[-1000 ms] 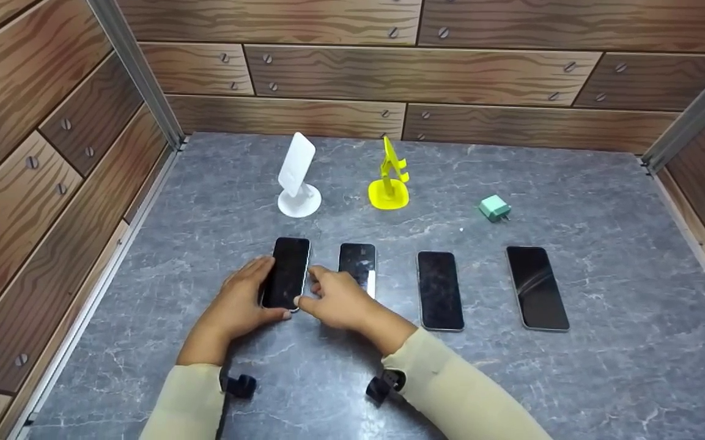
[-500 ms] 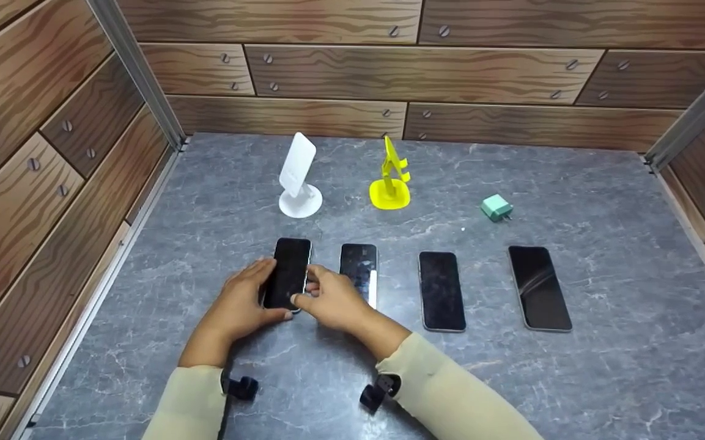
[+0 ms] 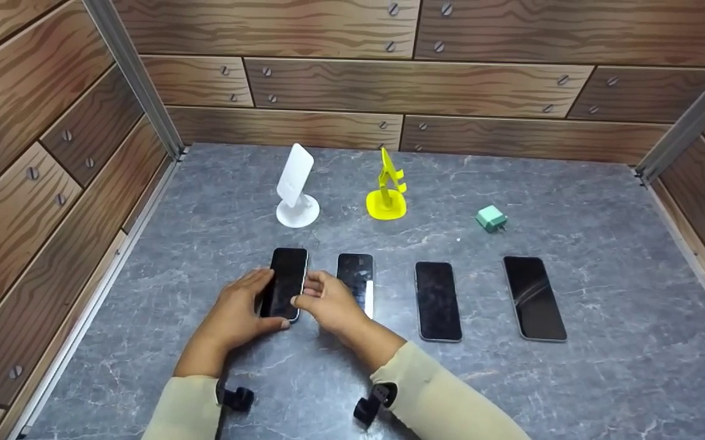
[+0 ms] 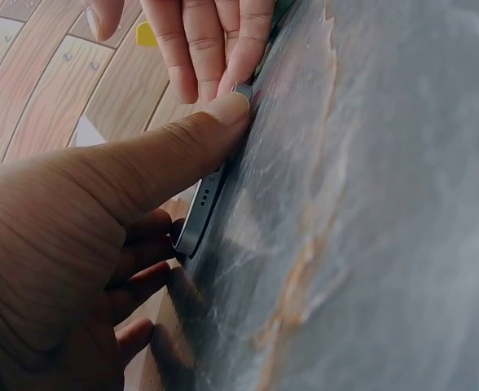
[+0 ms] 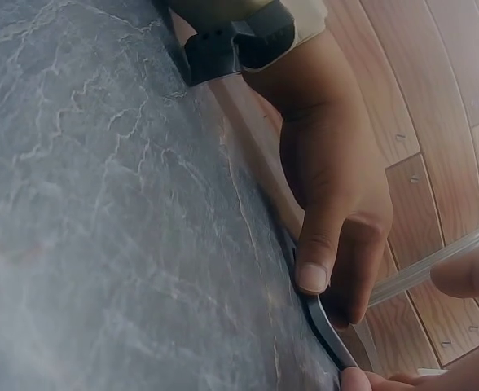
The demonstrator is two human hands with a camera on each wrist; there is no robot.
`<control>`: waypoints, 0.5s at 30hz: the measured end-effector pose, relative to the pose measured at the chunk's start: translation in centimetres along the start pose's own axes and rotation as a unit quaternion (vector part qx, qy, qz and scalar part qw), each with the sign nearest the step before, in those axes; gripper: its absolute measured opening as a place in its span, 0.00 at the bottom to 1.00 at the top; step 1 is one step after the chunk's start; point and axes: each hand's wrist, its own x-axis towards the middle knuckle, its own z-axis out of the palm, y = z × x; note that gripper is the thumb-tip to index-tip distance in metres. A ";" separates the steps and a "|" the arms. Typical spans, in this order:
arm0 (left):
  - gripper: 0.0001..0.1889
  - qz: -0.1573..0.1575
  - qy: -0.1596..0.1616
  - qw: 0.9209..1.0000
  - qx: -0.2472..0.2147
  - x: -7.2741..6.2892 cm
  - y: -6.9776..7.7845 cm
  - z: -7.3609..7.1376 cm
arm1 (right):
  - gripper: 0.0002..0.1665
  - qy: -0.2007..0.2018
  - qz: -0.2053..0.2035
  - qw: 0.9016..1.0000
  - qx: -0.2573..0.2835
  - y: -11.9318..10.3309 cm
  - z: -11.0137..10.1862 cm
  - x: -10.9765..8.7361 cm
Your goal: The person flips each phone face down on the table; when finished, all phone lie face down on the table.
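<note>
A black smartphone (image 3: 287,282) lies screen up on the grey marbled table at the left of a row. My left hand (image 3: 236,311) holds it, fingers along the left side and thumb at the near edge. In the left wrist view the thumb and fingers frame the phone's silver edge (image 4: 200,213). My right hand (image 3: 335,302) reaches to the phone's right side. Its fingertips touch that edge, while the right thumb (image 5: 466,273) stays apart from the phone in the right wrist view. Partly behind the right hand lies a second smartphone (image 3: 355,269).
Two more black smartphones, one at centre right (image 3: 438,300) and one farther right (image 3: 534,297), lie in the row. Behind stand a white phone stand (image 3: 296,177), a yellow phone stand (image 3: 387,198) and a green charger plug (image 3: 491,218). Wood-patterned walls (image 3: 328,85) enclose the table.
The right hand's fingers have drawn in against the phone's right edge, and its thumb has shifted slightly left over the phone. The left hand keeps its hold. The head view has tilted slightly.
</note>
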 end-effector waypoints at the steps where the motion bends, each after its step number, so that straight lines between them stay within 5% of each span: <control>1: 0.57 0.000 0.000 1.000 0.001 0.0 0.0 0.0 | 0.43 0.001 0.002 1.000 0.008 0.0 0.1 0.0; 15: 0.52 -0.001 -0.023 1.000 -0.013 -0.2 0.0 -0.3 | 0.38 0.022 -0.010 0.999 0.032 0.1 0.4 0.2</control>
